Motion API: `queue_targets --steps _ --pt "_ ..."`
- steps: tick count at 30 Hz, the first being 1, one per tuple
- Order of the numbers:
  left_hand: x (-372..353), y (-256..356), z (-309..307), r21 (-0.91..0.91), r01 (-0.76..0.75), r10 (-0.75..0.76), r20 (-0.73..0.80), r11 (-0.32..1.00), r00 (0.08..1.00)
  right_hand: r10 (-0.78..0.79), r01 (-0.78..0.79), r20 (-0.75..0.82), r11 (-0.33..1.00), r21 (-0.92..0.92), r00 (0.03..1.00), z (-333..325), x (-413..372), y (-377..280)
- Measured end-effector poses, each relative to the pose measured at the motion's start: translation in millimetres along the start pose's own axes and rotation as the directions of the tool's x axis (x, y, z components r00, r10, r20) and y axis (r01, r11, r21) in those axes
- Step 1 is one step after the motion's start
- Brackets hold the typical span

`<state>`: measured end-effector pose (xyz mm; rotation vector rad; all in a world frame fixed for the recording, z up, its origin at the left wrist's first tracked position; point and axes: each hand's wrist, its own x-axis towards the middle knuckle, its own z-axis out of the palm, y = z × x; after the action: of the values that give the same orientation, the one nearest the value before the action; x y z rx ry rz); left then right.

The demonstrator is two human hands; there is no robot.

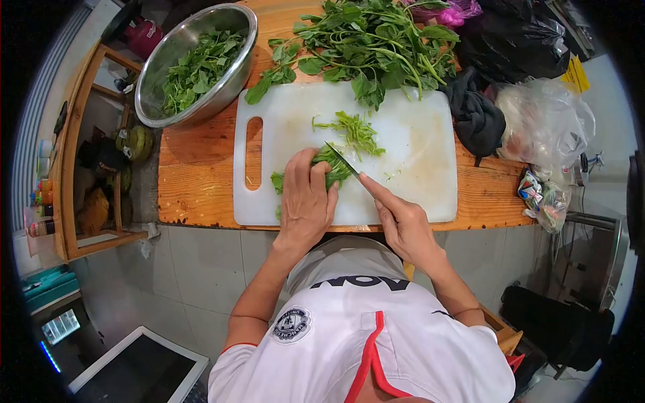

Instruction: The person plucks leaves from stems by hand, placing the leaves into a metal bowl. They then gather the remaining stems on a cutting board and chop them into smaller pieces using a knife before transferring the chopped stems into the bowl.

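Note:
A bunch of leafy greens [334,168] lies on the white cutting board [423,195], with my left hand [306,191] curled over it and pressing it down. In my right hand [405,225] is a knife [344,160], its handle hidden in the grip and the index finger stretched along it. The dark blade lies against the right end of the bunch, close to my left fingertips. Just beyond the blade sits a small pile of chopped stems [359,133]. Some leaves stick out to the left from under my left hand.
Uncut leafy stems [383,43] are heaped at the board's far edge. A metal bowl [151,101] of leaves stands at the far left of the wooden table [195,174]. Plastic bags [547,121] and a dark cloth [476,117] lie to the right.

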<state>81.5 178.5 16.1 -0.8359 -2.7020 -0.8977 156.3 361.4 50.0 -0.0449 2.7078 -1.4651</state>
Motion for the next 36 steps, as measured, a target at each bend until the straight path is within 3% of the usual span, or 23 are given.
queue_targets --steps 2,6,14,17,20,27,33,36 --pt "-4 3 3 -0.063 0.100 -0.101 -0.013 0.993 0.995 0.022 -0.023 0.012 1.000 0.010 1.000 0 0 0" --pt "-3 -1 3 -0.065 0.079 -0.078 0.007 0.995 0.997 -0.061 0.064 -0.056 0.996 0.060 0.997 2 -4 -6" --pt "-2 -1 2 -0.139 0.130 -0.128 0.020 0.982 0.992 -0.046 0.046 0.006 0.997 -0.061 0.999 16 -12 -4" --pt "-1 1 -4 -0.071 0.093 -0.094 -0.012 0.993 0.996 -0.042 0.044 0.020 0.992 -0.116 0.999 14 -7 -5" --pt "-5 -3 0 -0.143 0.123 -0.124 0.004 0.982 0.992 -0.042 0.045 0.025 0.984 -0.170 0.999 16 -5 -5" --pt "-3 -6 5 -0.082 0.083 -0.082 0.017 0.993 0.997 -0.026 0.059 0.115 0.954 -0.295 0.993 20 16 -9" --pt "-7 -4 7 -0.039 0.109 -0.109 0.013 0.993 0.994 -0.103 0.117 0.065 0.955 -0.273 0.993 33 32 -3" --pt "-5 -3 4 -0.010 0.116 -0.116 0.005 0.993 0.993 -0.061 0.080 0.071 0.948 -0.308 0.996 25 14 -6"
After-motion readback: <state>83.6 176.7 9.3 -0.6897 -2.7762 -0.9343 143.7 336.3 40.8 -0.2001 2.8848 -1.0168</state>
